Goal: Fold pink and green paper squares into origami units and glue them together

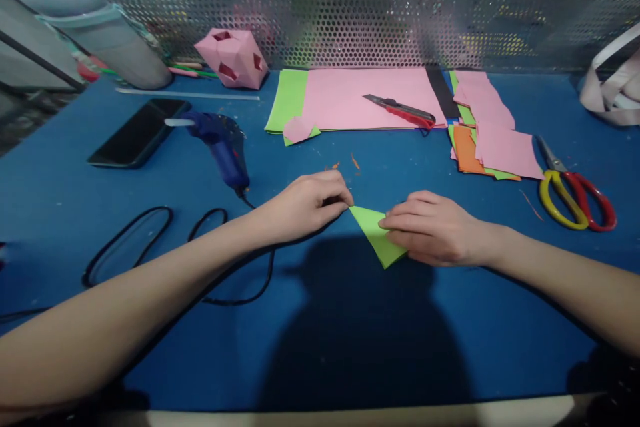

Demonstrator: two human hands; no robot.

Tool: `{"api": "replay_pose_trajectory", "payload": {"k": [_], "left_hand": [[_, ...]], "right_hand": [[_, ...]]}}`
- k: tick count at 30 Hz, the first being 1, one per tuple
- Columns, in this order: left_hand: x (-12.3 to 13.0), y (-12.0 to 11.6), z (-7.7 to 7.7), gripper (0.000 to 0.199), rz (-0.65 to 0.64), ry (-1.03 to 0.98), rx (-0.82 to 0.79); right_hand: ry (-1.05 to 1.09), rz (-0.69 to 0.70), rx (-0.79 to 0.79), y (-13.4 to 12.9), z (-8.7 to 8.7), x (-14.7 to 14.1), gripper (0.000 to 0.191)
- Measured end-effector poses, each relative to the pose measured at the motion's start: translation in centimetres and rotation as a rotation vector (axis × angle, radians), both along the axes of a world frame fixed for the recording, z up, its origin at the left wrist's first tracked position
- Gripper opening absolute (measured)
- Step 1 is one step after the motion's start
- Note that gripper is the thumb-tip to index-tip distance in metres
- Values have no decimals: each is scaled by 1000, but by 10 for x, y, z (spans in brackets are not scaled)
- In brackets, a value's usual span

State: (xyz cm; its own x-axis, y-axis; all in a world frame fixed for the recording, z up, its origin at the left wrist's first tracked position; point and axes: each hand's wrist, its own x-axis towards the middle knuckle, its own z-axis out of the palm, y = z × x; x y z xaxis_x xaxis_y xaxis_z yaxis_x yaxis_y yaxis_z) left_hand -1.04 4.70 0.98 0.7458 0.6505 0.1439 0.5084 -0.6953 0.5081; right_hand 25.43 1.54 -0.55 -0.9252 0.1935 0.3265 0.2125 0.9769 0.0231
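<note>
A light green paper folded into a triangle (376, 232) lies on the blue table (320, 333), one corner pointing toward the front edge. My left hand (313, 203) pinches its left corner between thumb and fingertips. From the right, my right hand (434, 228) rests over the paper's right part, fingers together and pressing on it; that corner is hidden beneath them. Small orange scraps (355, 161) lie just beyond my hands.
Behind are pink sheets (350, 97) with a red cutter (405, 111), and a pink paper ball (235, 59). Scissors (575, 193) and paper pieces (507, 150) lie right; a blue glue gun (220, 147), its cord and a phone (140, 133) lie left.
</note>
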Motion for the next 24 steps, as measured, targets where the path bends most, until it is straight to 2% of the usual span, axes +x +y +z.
{"api": "replay_pose_trajectory", "payload": {"k": [24], "left_hand": [[1, -1, 1, 21, 4, 34, 7]], "right_hand": [[-60, 14, -45, 0, 0, -2, 27]]}}
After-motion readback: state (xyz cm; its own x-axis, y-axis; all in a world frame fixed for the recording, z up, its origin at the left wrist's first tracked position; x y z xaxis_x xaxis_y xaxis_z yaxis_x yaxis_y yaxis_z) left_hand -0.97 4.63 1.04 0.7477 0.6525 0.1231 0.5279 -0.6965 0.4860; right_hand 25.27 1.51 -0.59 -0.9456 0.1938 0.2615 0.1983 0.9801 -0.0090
